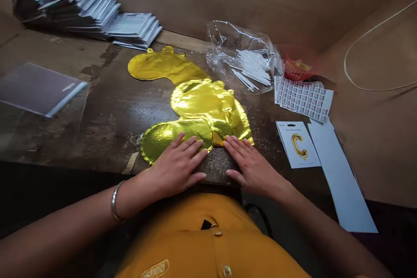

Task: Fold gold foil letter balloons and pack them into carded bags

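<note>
A flat gold foil balloon (pixel 221 106) lies on the dark table, folded over in its near part, with its rounded far end reaching up and left. My left hand (pixel 180 163) rests palm down, fingers spread, on the rounded near flap of the foil. My right hand (pixel 249 163) lies flat too, its fingertips touching the lower right edge of the foil. Neither hand grasps anything. To the right sits a white card (pixel 298 145) printed "FOIL BALLOONS" with a picture of a gold letter C.
Stacks of packed cards (pixel 81 4) stand at the back left. A clear sleeve (pixel 39 89) lies at left. White straws (pixel 254 67) spill from a clear bag (pixel 221 37). A red basket (pixel 296 69), sticker sheets (pixel 302 97) and white strips (pixel 343 178) lie right.
</note>
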The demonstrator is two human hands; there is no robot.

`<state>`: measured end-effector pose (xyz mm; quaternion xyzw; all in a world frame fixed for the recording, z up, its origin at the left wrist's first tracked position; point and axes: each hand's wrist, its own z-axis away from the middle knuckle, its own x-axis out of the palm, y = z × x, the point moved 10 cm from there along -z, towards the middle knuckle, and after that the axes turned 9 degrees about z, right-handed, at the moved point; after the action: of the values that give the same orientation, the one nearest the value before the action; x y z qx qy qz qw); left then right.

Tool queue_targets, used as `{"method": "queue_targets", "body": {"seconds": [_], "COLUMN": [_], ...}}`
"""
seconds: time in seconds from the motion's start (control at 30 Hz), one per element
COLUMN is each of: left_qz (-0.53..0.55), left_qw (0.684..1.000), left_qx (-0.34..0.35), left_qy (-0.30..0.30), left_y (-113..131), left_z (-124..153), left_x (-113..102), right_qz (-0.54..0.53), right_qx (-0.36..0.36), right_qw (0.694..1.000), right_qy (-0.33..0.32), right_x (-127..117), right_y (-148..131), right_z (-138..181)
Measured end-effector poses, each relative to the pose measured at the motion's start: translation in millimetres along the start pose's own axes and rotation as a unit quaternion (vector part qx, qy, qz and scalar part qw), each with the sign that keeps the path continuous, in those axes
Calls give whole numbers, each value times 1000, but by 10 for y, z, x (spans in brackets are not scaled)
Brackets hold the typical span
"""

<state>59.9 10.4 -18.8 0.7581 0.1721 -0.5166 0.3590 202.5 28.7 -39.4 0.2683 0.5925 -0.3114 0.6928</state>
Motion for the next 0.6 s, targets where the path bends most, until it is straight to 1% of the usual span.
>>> {"method": "queue_targets", "body": {"seconds": [0.07,0.13,0.2,0.23,0.3,0.33,0.4,0.47,0.53,0.57,0.6], "left_qz": [-4,1,8,9,4,1,-2,0,2,2,1], "left_qw": [1000,999,997,996,996,996,996,995,995,995,995], "left_qx": [20,52,73,72,51,39,23,23,26,25,25], "left_qy": [11,6,-29,-49,-77,-83,-90,-95,-94,-93,-92], "left_y": [61,136,175,166,110,79,37,25,20,19,23], "left_z": [-115,-219,-273,-275,-242,-215,-164,-134,-131,-135,-139], "left_x": [-86,-92,22,101,235,277,319,325,313,310,313], "right_qz": [-5,-7,-19,-25,-30,-26,-8,17,44,54,60], "right_qx": [-10,-7,-16,-24,-30,-23,8,69,153,189,205], "right_qw": [1000,1000,1000,999,999,999,1000,997,985,977,970], "right_qy": [4,15,19,19,18,18,17,23,60,89,117], "right_x": [-44,-69,-59,-48,-16,5,58,76,-17,-104,-196], "right_y": [-83,-160,-253,-296,-331,-306,-175,61,330,423,457], "right_z": [-41,-90,-129,-140,-131,-108,-23,101,228,272,281]}}
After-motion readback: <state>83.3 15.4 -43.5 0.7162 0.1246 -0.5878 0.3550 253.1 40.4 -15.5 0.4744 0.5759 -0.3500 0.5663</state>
